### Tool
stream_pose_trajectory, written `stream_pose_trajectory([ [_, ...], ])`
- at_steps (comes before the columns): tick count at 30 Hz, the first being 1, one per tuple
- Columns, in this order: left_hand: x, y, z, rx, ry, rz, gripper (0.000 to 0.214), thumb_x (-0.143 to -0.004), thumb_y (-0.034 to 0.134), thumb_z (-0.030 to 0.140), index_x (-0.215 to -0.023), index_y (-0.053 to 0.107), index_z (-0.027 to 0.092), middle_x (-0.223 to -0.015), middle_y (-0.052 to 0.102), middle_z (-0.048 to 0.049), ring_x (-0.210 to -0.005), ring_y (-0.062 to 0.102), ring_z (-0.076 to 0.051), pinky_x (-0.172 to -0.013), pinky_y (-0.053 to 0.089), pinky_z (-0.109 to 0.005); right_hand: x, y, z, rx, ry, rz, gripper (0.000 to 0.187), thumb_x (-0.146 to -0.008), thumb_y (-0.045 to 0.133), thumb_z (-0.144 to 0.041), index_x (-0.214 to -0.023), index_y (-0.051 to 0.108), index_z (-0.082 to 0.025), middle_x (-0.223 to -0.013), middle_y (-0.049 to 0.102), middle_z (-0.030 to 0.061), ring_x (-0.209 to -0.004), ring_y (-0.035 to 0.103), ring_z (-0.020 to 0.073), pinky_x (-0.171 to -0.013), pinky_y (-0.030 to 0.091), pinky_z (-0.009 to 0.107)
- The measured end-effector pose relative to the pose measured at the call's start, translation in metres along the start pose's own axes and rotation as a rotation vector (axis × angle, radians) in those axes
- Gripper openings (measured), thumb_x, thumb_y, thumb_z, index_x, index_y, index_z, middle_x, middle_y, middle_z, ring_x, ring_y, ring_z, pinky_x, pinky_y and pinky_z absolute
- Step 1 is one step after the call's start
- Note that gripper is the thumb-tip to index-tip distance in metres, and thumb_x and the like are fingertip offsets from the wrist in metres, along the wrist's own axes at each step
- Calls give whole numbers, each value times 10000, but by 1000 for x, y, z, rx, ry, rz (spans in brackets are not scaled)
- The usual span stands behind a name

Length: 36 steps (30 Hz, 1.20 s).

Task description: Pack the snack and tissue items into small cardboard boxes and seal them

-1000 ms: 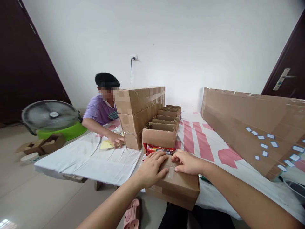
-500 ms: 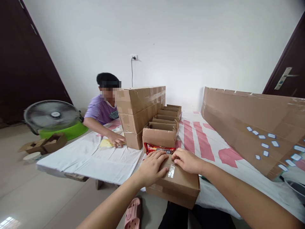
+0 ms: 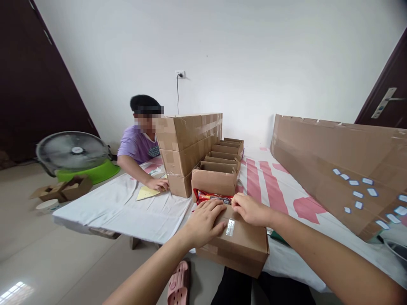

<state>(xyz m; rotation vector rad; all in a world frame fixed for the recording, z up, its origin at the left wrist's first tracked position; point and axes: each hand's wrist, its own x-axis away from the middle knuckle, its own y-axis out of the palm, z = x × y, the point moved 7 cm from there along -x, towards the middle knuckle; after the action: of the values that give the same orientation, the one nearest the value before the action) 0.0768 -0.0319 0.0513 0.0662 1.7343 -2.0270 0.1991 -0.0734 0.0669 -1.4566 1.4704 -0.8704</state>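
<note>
Box lengthwise along the surface's near edge; left hand spread atop, right hand curled, grip unclear; red packet behind.

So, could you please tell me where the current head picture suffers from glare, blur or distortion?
Head view: pale glare on the clear tape on the closed box and on the floor at lower left; head view: the blades of the fan look smeared; head view: the left door and right door lean, probably wide-lens distortion.
</note>
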Motion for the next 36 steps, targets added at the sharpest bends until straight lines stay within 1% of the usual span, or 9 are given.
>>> stream_pose_trajectory([
  [2, 0, 0, 0, 4, 3, 4, 389, -854, 543, 354, -1217, 553, 216, -1328, 562, -82, -1211, 506, -275, -1035, 376, -461, 3, -2, 3, -34, -1, 29, 135, -841, 511, -107, -937, 561, -188, -993, 602, 60, -939, 544, 190, -842, 425, 320],
  [4, 0, -1, 1, 12, 5, 8, 385, -856, 538, 354, -1216, 552, 217, -1322, 564, -82, -1205, 509, -273, -1030, 379, -460, 5, 1, 6, -50, 16, -14, 218, -813, 579, -138, -1022, 572, -199, -1063, 591, 68, -1037, 521, 216, -916, 413, 357],
  [7, 0, -2, 1, 22, 12, 13, 388, -862, 530, 359, -1228, 543, 227, -1333, 556, -80, -1220, 497, -273, -1035, 371, -462, 4, 5, 7, -72, 44, -73, 238, -791, 612, -140, -1018, 598, -209, -1071, 579, 67, -1066, 507, 225, -944, 412, 379],
  [14, 1, -1, 1, 26, 10, 15, 378, -858, 533, 365, -1211, 555, 233, -1328, 560, -84, -1215, 501, -284, -1029, 373, -469, 4, 7, -3, -33, -16, -62, 143, -796, 559, -57, -816, 613, -188, -939, 622, 56, -952, 552, 202, -887, 445, 348],
  [19, 0, -1, 1, 31, 20, 20, 383, -865, 527, 361, -1227, 537, 236, -1316, 564, -74, -1202, 507, -269, -1036, 370, -450, 9, 3, -1, 19, -55, 69, 266, -819, 549, -62, -1041, 616, -192, -1064, 613, 73, -1022, 554, 199, -917, 435, 354],
  [23, -1, 0, 1, 14, 5, -11, 386, -865, 527, 368, -1222, 540, 220, -1322, 558, -87, -1208, 499, -278, -1042, 361, -464, 8, 7, -5, 157, -94, 99, 180, -883, 497, -111, -937, 653, -183, -973, 637, 65, -942, 565, 193, -861, 448, 336],
  [30, 0, -1, 1, 35, 18, 5, 406, -861, 532, 380, -1234, 538, 221, -1335, 551, -92, -1217, 495, -278, -1048, 358, -465, 1, 16, -22, 496, -175, 18, 217, -863, 402, -59, -938, 595, -123, -949, 612, 130, -873, 554, 240, -745, 452, 354],
  [33, 1, -1, 1, 33, 12, 4, 404, -861, 531, 389, -1228, 544, 221, -1332, 553, -97, -1217, 498, -285, -1046, 359, -472, 0, 16, -21, 502, -167, -3, 199, -832, 421, -60, -950, 566, -129, -961, 597, 135, -878, 549, 247, -742, 447, 361],
  [36, 1, -2, 0, 32, 2, 10, 396, -858, 534, 378, -1218, 550, 213, -1329, 557, -98, -1217, 499, -285, -1044, 363, -470, 5, 12, -15, 394, -145, 22, 149, -845, 413, -87, -900, 531, -161, -939, 582, 107, -841, 542, 222, -733, 439, 350],
])
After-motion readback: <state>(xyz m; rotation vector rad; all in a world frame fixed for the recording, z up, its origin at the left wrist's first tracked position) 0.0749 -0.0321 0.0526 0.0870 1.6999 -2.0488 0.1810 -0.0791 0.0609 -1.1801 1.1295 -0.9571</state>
